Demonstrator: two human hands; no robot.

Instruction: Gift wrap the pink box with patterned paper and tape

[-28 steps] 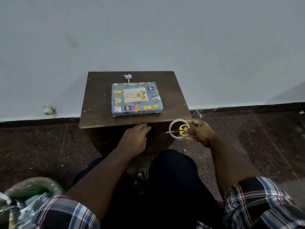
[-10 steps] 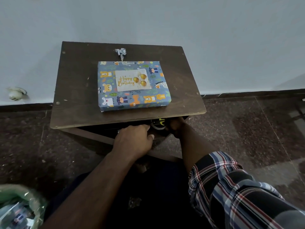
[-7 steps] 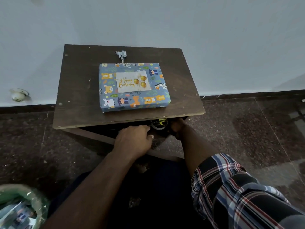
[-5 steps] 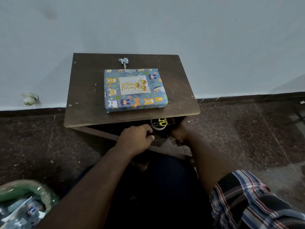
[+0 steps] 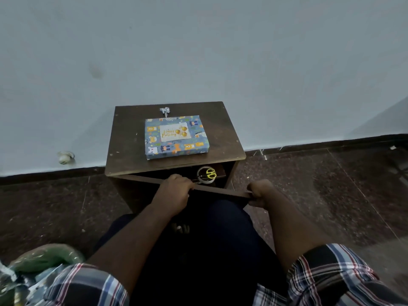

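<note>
The box (image 5: 175,138) lies wrapped in blue animal-patterned paper on a small dark wooden table (image 5: 123,151), with a "Happy Birthday" card on top. A small silver bow (image 5: 165,111) sits just behind it. Under the tabletop a drawer is pulled out; a roll of clear tape (image 5: 204,175) and yellow-handled scissors (image 5: 211,174) lie inside it. My left hand (image 5: 175,191) grips the top edge of the drawer front (image 5: 220,191) near its middle. My right hand (image 5: 260,193) grips the same edge at its right end.
The table stands against a pale blue wall. A white doorstop (image 5: 64,157) is fixed low on the wall at the left. A green bag with paper scraps (image 5: 37,268) lies on the dark speckled floor at the lower left. My knees are close under the drawer.
My right hand put the tape and scissors into the drawer, let them go and moved right to grip the drawer front. The camera pulled back from the table.
</note>
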